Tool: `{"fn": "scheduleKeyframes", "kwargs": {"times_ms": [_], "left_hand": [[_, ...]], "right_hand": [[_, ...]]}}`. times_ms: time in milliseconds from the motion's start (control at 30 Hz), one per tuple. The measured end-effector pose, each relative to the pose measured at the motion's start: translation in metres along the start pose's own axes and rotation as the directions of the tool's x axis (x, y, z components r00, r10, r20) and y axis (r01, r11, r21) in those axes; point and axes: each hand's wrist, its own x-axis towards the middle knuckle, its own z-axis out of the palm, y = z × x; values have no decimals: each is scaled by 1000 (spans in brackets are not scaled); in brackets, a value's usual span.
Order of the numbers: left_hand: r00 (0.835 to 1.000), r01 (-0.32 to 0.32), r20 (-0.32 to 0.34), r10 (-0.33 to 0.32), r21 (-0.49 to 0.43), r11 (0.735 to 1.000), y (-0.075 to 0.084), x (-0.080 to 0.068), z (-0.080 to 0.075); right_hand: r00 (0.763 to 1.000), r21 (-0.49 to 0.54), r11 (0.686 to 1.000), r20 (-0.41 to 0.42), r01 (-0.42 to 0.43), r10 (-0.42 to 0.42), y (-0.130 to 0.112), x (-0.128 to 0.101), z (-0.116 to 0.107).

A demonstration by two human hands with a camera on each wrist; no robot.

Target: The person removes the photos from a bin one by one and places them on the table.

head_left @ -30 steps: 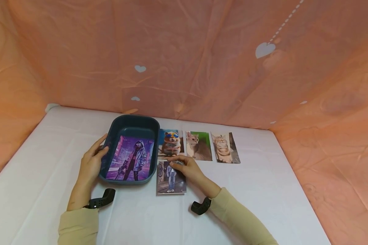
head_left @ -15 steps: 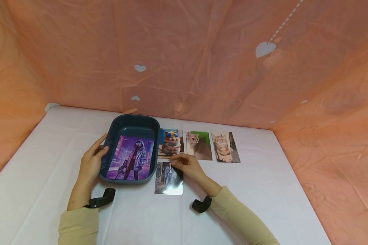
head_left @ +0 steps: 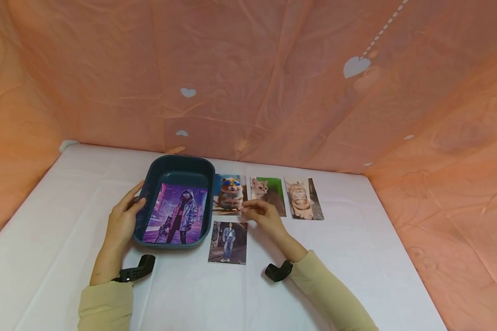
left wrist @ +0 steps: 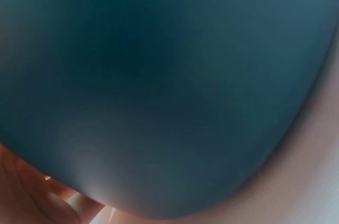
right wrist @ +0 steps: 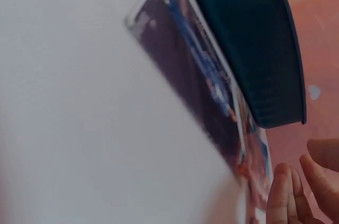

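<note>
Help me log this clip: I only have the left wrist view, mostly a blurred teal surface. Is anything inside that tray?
Observer: Yes, a purple card picturing a hooded figure with a rifle lies in the tray.
Operator: Is the right hand holding anything?
Observer: No, the right wrist view shows it holding nothing.
Operator: Which card is nearest the person, outside the tray?
Observer: The card of a figure in blue, lying nearer the person than the sunglasses-wearing hamster card.
</note>
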Motion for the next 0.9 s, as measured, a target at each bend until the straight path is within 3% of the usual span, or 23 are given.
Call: {"fn": "scheduleKeyframes", "kwargs": {"times_ms": [267,500,900], "left_hand": [[1000,4,5,-4,-3,1000,0,-1,-1],[1000,17,10,-17,-17,1000,1,-2,-1],[1000,16,13,-15,-37,999,1,-1,-1]], "right_hand": [[1000,84,996,26,4,-7,-18,10,10],[994,103,995,106,3,-14,-40,21,26],[972,104,988,216,-117,92,-80,56,53]]}}
